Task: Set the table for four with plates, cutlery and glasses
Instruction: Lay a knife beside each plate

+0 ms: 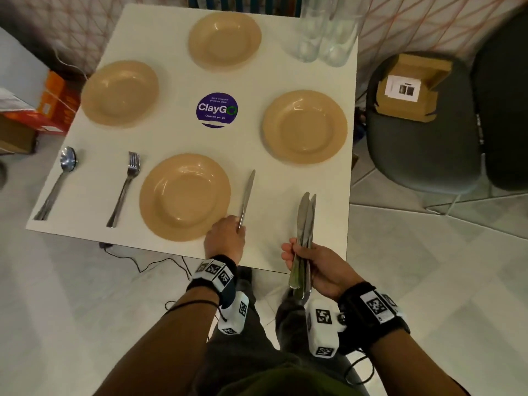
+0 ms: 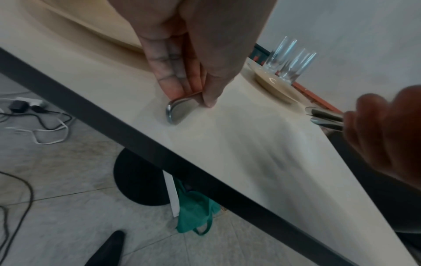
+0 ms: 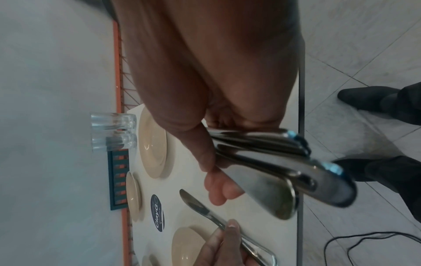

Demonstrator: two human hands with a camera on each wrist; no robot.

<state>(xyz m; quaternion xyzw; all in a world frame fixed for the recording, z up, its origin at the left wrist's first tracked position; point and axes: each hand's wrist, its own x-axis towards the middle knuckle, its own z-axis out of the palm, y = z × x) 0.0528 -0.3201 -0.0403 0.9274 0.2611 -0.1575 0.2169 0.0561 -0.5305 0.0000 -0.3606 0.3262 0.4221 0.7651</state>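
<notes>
Left hand [image 1: 225, 235] pinches knife [image 1: 247, 195] handle on bench [image 1: 285, 178]; right hand [image 1: 317, 265] grips spare knives [image 1: 304, 224]. Steel: stiff, slick, light; hold by handles.

4 plates [image 1: 305, 126] on table [image 1: 160, 27], fork [image 1: 124, 187] left, knife [image 1: 247, 198] right

Inventory on the table [image 1: 257, 155]: four tan plates [image 1: 185, 197]; two glasses [image 1: 323, 38] at 1 o'clock; one spoon [image 1: 57, 182]; one fork [image 1: 125, 187]; one knife [image 1: 247, 192]. Further knives [image 1: 304, 224] bunched; count indeterminate.
</notes>
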